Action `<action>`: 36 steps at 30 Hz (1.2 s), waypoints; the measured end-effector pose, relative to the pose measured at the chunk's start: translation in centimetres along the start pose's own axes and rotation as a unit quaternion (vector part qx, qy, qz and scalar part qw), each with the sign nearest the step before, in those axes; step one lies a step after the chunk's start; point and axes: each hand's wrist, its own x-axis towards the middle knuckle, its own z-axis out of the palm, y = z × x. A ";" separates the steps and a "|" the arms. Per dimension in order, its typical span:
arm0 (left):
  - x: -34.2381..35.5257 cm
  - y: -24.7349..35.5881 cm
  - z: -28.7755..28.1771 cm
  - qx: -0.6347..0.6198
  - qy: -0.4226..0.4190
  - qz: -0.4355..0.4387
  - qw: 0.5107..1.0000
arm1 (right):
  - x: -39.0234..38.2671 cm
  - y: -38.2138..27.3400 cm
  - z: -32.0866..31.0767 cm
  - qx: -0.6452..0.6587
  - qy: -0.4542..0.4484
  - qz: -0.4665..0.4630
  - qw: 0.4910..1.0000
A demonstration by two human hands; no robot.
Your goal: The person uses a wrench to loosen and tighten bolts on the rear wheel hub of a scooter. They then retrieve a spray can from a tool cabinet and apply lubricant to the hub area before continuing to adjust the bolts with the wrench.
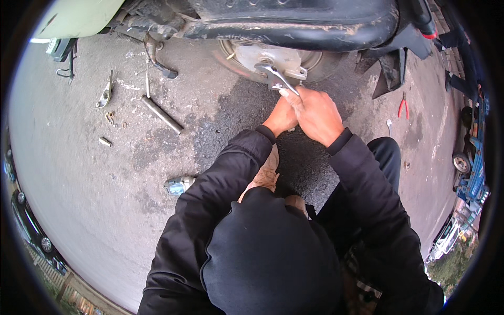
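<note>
Right hand is closed on the handle of a silver wrench, whose head sits at the wheel hub; left hand is just beside it, partly hidden, grip not determinable. On the ground, a metal tube lies left of the wheel hub, red pliers right.

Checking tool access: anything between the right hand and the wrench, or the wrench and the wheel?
Nothing visible: the right hand holds the wrench by one end; the other end overlaps the wheel in view, though contact there can't be confirmed.
</note>
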 end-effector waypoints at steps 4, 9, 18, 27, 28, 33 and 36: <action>0.2 0.8 -0.4 0.018 -0.016 0.029 0.999 | 0.2 -0.3 -0.5 -0.001 -0.009 0.001 1.000; 0.2 1.5 -1.2 0.059 -0.007 -0.005 0.998 | 0.0 0.0 -0.6 0.007 0.004 -0.010 1.000; 0.2 0.8 -3.0 0.165 -0.011 0.012 0.986 | 0.1 0.9 0.8 0.046 0.019 -0.001 0.999; 0.1 5.7 -10.9 0.523 -0.126 -0.153 0.829 | 0.1 0.9 1.8 0.080 0.012 0.003 0.997; 0.2 6.8 -11.8 0.549 -0.137 -0.158 0.809 | 0.2 0.8 1.7 0.083 0.011 -0.006 0.997; 0.2 11.3 -13.1 0.650 -0.196 -0.177 0.712 | -0.6 1.2 0.1 0.054 -0.001 -0.016 0.998; -0.4 13.5 -12.8 0.656 -0.253 -0.192 0.684 | -1.2 1.6 -0.6 0.046 -0.008 -0.020 0.999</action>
